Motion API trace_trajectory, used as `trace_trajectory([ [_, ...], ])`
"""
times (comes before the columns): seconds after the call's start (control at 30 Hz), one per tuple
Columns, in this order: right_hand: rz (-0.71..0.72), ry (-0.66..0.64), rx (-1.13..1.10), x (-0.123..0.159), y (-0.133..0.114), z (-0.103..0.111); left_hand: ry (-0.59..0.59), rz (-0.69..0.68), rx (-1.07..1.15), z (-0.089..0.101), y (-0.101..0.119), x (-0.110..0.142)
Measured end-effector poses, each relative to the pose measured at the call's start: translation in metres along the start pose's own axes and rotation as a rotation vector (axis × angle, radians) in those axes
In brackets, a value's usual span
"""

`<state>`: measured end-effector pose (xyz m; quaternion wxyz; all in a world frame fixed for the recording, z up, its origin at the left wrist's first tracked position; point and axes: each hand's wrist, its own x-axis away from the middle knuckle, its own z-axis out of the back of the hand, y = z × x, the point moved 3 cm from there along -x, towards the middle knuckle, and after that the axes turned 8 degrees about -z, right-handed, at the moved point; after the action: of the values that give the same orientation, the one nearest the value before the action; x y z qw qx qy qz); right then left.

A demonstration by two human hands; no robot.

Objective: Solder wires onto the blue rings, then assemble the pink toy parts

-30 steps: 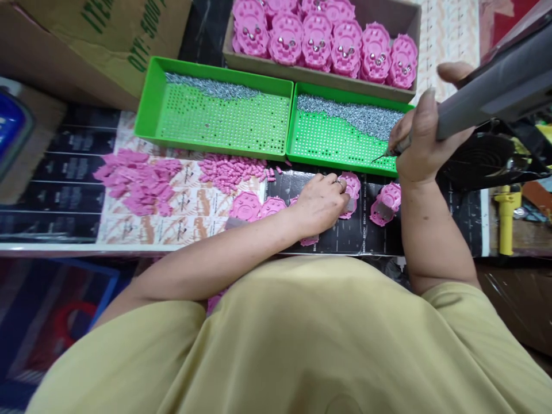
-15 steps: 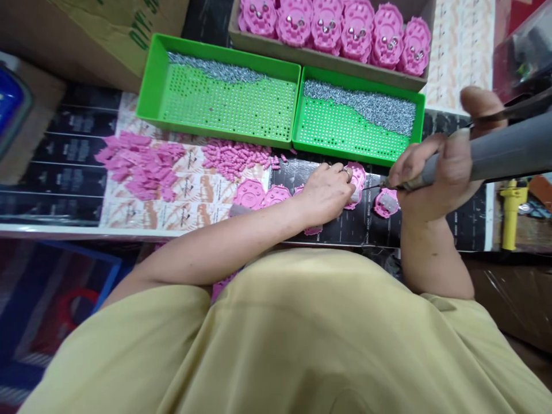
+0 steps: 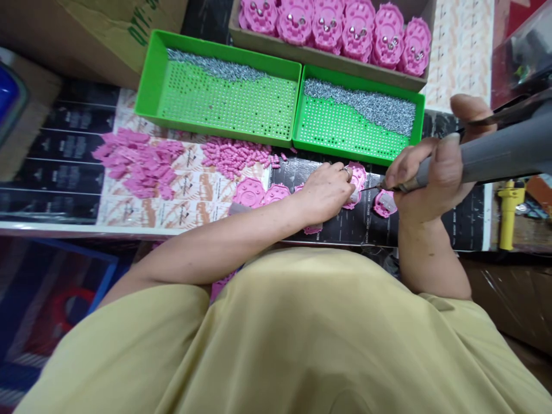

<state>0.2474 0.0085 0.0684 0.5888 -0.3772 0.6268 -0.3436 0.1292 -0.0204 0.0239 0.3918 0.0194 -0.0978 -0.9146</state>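
Observation:
My left hand (image 3: pixel 326 192) holds down a pink plastic housing (image 3: pixel 357 179) on the black bench surface, its fingers closed on the part's left side. In my right hand (image 3: pixel 440 164) is a grey power screwdriver (image 3: pixel 495 150), gripped near its front end. The thin bit points left, and its tip is at the housing by my left fingertips; whether it sits in a screw cannot be made out. Just below the tool's nose lies another pink housing (image 3: pixel 385 203) with a grey plate on it. More pink housings (image 3: pixel 249 192) lie by my left forearm, partly covered.
Two green perforated trays (image 3: pixel 297 106) hold small silver screws. Behind them a cardboard box (image 3: pixel 328 56) contains pink housings standing in a row. Piles of pink pieces (image 3: pixel 140 161) and small pink pegs (image 3: pixel 235 155) lie left. A yellow tool (image 3: pixel 510 215) is at the right.
My right hand and the screwdriver have shifted slightly left and down, the bit tip moving closer over the pink housing. My left hand stays in place on it.

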Motion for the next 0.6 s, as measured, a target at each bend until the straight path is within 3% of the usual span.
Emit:
trace_trajectory([
  [0.2,-0.087,-0.044,0.012,-0.001,0.011,0.002,0.052,-0.014,-0.012,-0.003,-0.001,0.000],
  [0.33,-0.027,-0.021,-0.011,0.003,0.011,0.001,0.060,-0.031,-0.021,-0.004,0.000,0.000],
  [0.47,-0.007,-0.098,0.011,0.008,0.009,0.000,0.073,-0.034,-0.030,-0.004,0.001,-0.001],
  [0.6,-0.004,-0.118,0.031,-0.009,0.009,0.008,0.094,-0.049,-0.025,-0.005,-0.001,-0.002],
])
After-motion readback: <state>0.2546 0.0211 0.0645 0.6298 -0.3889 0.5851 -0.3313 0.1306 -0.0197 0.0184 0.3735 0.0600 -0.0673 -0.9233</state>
